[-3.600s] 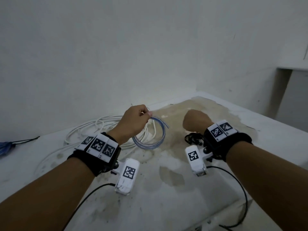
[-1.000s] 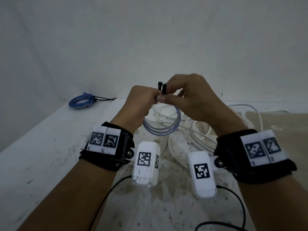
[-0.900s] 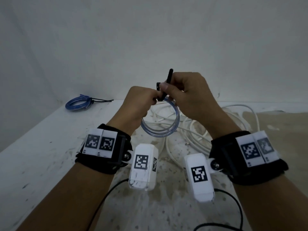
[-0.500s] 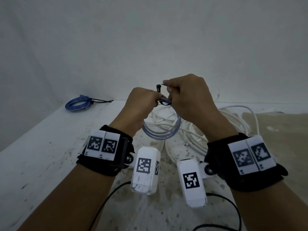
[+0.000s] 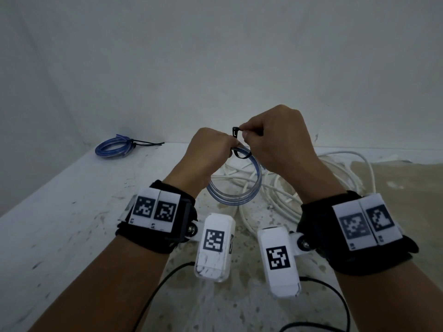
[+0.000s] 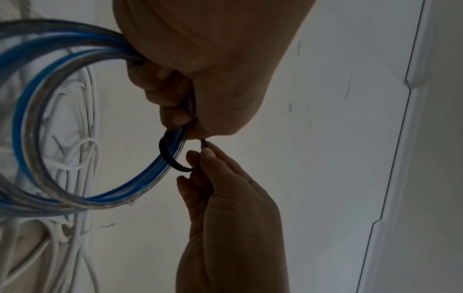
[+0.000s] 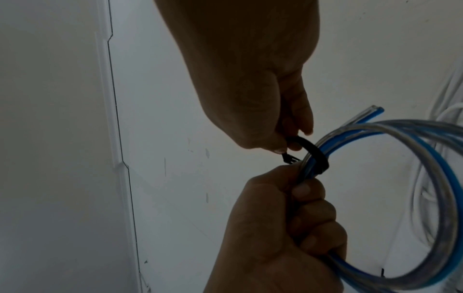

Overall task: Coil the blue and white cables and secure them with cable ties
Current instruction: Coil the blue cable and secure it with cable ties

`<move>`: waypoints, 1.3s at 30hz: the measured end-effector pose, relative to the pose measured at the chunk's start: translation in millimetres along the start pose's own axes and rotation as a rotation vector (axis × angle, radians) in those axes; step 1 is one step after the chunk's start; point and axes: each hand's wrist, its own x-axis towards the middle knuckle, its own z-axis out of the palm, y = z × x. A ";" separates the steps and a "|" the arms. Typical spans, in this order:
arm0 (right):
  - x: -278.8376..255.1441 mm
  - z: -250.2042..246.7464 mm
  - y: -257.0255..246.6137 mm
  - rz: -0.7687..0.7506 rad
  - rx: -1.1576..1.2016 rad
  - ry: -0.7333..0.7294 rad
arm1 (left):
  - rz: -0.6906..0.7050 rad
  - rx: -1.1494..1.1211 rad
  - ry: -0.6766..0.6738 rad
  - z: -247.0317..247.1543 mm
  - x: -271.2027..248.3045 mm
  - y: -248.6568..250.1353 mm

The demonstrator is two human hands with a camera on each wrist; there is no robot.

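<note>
My left hand grips a small coil of blue and clear cable at its top and holds it above the table. A black cable tie is looped round the coil beside those fingers. My right hand pinches the tie's ends just above the coil, where the tie's head sticks up. In the left wrist view the black tie loop circles the blue strands. In the right wrist view the tie wraps the coil just above my left fist.
Loose white cable lies tangled on the stained white table under and to the right of my hands. A second blue coil, bound with a black tie, lies at the back left by the wall.
My right hand has brought the tie's upright tail down and round the coil, so the tie now forms a loop. The left hand has kept its grip on the coil.
</note>
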 end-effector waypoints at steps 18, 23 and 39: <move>3.4 -9.4 12.1 0.261 0.240 -0.209 | 0.340 0.519 -0.053 2.6 -3.8 -1.4; 3.4 -7.0 14.1 0.248 0.240 -0.116 | 0.342 0.446 -0.082 6.9 -3.8 -0.2; 5.9 -23.2 10.8 0.684 0.867 -0.126 | 0.529 0.108 -0.157 16.0 -10.3 1.5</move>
